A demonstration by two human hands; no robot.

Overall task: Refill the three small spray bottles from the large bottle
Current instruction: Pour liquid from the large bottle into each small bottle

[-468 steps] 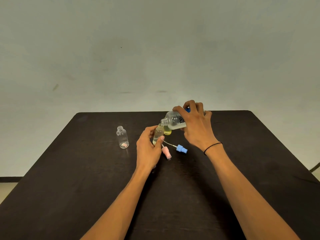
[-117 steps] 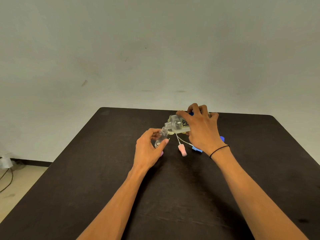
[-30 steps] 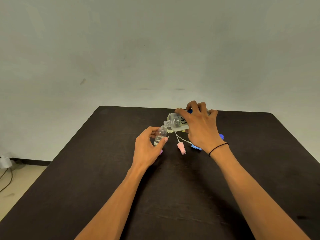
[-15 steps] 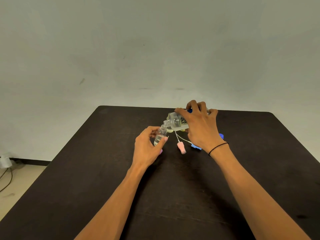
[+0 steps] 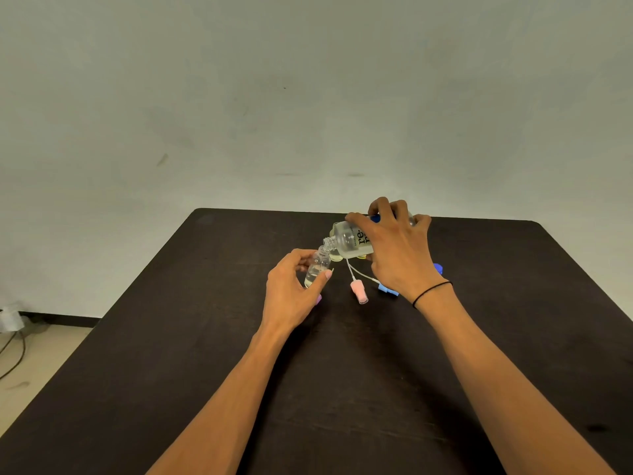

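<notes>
Right hand (image 5: 394,255) grips tilted large bottle (image 5: 349,240), unchanged; left hand (image 5: 294,289) pinches part-filled small spray bottle (image 5: 317,267); pour continues.

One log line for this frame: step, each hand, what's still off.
step: pouring | right hand: tips large bottle | left hand: holds small spray bottle | off: pink sprayer, on table

Bare forearms, thin black band (image 5: 432,292) on right wrist

Dark table (image 5: 205,337), pink spray cap (image 5: 358,291) with tube lying on it, blue spray cap (image 5: 388,289) just beside
</notes>
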